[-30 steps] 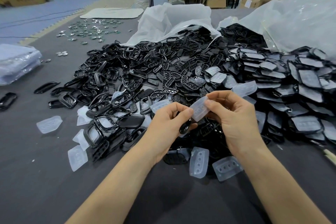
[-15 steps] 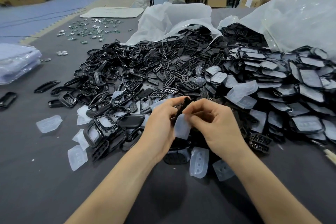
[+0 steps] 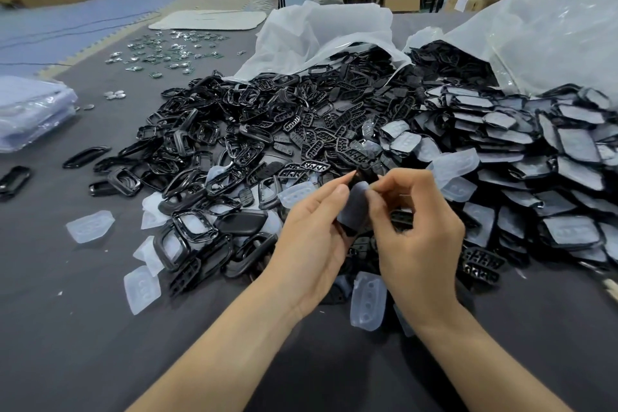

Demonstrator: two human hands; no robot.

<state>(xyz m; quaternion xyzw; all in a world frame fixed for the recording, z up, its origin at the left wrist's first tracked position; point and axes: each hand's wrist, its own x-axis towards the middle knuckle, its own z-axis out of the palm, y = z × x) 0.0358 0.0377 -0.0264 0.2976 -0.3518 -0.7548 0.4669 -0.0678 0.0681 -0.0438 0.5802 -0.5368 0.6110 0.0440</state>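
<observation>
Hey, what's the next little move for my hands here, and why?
Probably press the clear pad down into the black frame: the left hand holds the frame, the right hand pinches the pad against it, and the pad seems not yet seated.

A single head-worn wide-angle view looks forward and down from just above the tabletop (image 3: 83, 328). The forearms enter from the bottom edge, both hands sit close at centre, and the room recedes beyond.
</observation>
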